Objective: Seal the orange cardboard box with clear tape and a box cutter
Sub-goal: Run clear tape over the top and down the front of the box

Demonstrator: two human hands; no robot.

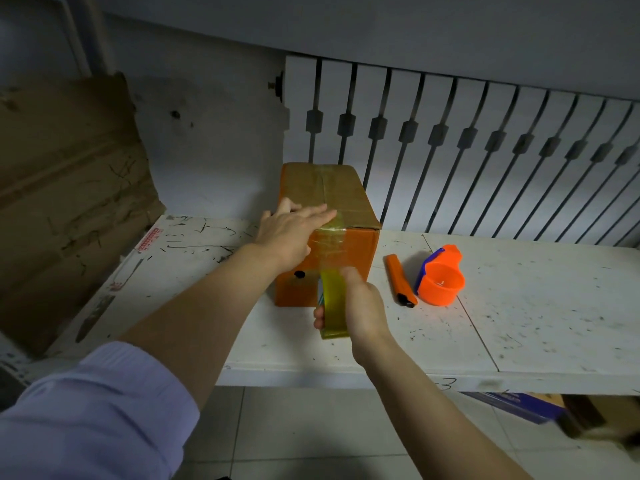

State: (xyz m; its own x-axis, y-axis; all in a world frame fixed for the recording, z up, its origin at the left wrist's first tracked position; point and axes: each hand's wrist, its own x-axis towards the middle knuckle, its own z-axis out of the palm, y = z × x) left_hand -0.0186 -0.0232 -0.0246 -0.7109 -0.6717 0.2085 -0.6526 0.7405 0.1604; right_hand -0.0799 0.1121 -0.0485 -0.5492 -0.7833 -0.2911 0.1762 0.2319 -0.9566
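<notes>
While the left hand [291, 233] lies flat and open on its top, one orange cardboard box [356, 251] stands mid-worktop [519, 323]. The right hand [360, 306] grips one clear tape roll [330, 299] (strip stuck to the box). One box cutter [400, 280] and one orange dispenser [440, 277], seemingly empty, lie rightward.

We cannot read any text with certainty. On the white table [519, 323], at its 9 o'clock edge, we see a small red printed label [149, 240], but its characters are too blurred. On the table's front edge, toward 5 o'clock, a handwritten mark [446, 384] looks like "3".
</notes>
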